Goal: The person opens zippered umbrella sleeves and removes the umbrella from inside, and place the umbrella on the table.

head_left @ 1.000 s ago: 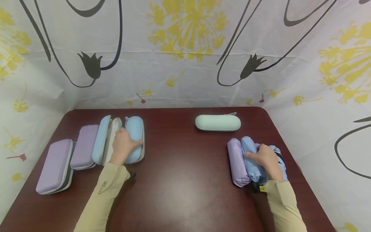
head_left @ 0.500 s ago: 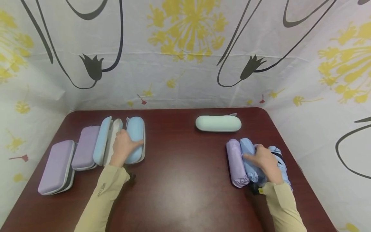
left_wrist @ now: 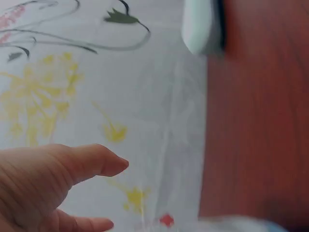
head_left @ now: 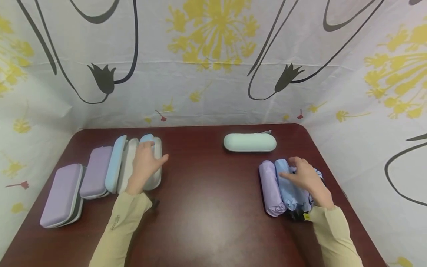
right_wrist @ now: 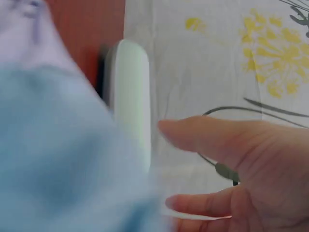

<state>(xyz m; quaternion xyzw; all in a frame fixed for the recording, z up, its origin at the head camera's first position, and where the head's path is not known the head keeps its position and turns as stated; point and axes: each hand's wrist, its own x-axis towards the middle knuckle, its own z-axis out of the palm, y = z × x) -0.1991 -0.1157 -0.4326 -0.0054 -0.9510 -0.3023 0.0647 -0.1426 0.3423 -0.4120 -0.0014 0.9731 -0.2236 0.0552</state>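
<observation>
In the head view my left hand [head_left: 144,167] is spread over two pale-blue hard cases at the back left, thumb pointing right. The left blue case [head_left: 115,165] stands open with its pale inside showing. The other blue case [head_left: 157,148] also shows a pale inside, its blue lid partly hidden behind my fingers. My right hand [head_left: 307,180], thumb and fingers apart, hovers over compact folded umbrellas at the right. A light-blue umbrella [head_left: 288,185] lies beneath the thumb, beside a purple umbrella [head_left: 272,188]; others are partly covered by the hand.
Two purple hard cases, a nearer one [head_left: 62,194] and a farther one [head_left: 96,171], lie left of the blue ones. A mint-green case [head_left: 250,142] lies near the back edge of the dark red table [head_left: 207,207]. Patterned white cloth [head_left: 186,92] hangs behind.
The right-hand blue case, closed before, is now open, its lid raised leftward under my left hand. My right hand has lifted slightly from the umbrellas and moved up.
</observation>
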